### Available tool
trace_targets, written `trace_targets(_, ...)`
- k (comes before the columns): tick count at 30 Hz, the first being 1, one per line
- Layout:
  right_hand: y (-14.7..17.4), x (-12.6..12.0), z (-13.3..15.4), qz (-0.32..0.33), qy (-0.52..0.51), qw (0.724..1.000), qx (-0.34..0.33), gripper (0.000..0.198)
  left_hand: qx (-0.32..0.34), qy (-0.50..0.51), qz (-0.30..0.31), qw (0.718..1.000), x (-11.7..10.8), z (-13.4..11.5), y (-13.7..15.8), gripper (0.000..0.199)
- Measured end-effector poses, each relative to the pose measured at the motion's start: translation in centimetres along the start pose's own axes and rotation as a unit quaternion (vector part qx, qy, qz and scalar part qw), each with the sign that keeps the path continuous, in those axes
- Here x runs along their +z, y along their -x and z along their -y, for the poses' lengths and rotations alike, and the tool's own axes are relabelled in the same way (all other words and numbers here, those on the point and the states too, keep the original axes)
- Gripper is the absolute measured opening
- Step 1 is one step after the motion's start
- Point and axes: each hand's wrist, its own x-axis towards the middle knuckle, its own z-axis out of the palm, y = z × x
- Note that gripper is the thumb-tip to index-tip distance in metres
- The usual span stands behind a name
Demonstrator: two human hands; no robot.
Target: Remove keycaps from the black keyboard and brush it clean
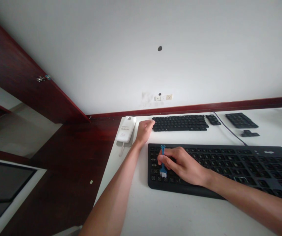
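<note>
The right hand (pixel 183 165) is closed around a small blue brush (pixel 163 161), which is pinched between the thumb and the curled fingers. The brush is slim and made of bright blue plastic; a forked blue end sticks up above the knuckles, and a short tuft of white bristles points down and touches the keys. The brush is held over the left end of a large black keyboard (pixel 229 170), which lies on a white table (pixel 155 213) right in front of the person. The keyboard is wide and flat, with dark keys carrying faint legends, and its right end runs out of view. The left hand (pixel 144 130) is loosely curled, palm down, on the table beyond the near keyboard's left corner; nothing is seen to be held in it. It lies between a white rectangular device (pixel 126 129) with a short cord on its left and a second, smaller black keyboard (pixel 180 123) on its right, whose edge is met by the fingertips. Further right, separate black key blocks (pixel 241 120) are laid on the table, and a thin black cable (pixel 229 130) runs across between them. Behind the table, a white wall with a row of sockets (pixel 163 97) is seen above a dark red skirting. To the left, dark red wooden panels (pixel 20 82) stand.
</note>
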Motion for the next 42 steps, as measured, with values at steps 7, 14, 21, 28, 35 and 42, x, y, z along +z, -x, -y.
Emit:
trace_targets(7,0.15,0.22,-0.78,-0.106,-0.011,0.994,-0.003,0.046,-0.002,-0.012,0.003,1.000,-0.04,-0.12,0.03,0.047)
trace_targets(14,0.31,0.07,-0.43,-0.050,-0.007,0.999,-0.006,0.047,-0.006,0.002,-0.006,1.000,0.04,0.20,-0.02,0.046)
trace_targets(21,0.33,0.01,-0.30,0.002,-0.009,0.999,-0.042,0.044,0.004,-0.005,-0.002,1.000,0.03,0.11,-0.05,0.048)
trace_targets(28,0.49,-0.03,-0.19,0.026,0.006,0.998,-0.061,0.044,0.001,-0.003,-0.007,1.000,0.11,0.21,-0.07,0.047)
trace_targets(35,0.44,-0.08,-0.15,0.012,-0.013,0.999,-0.051,0.045,-0.002,-0.007,-0.004,1.000,0.04,0.42,-0.20,0.047)
trace_targets(42,0.23,0.17,0.12,0.026,0.040,0.997,-0.054,0.043,-0.008,-0.008,0.005,1.000,0.02,0.25,-0.18,0.048)
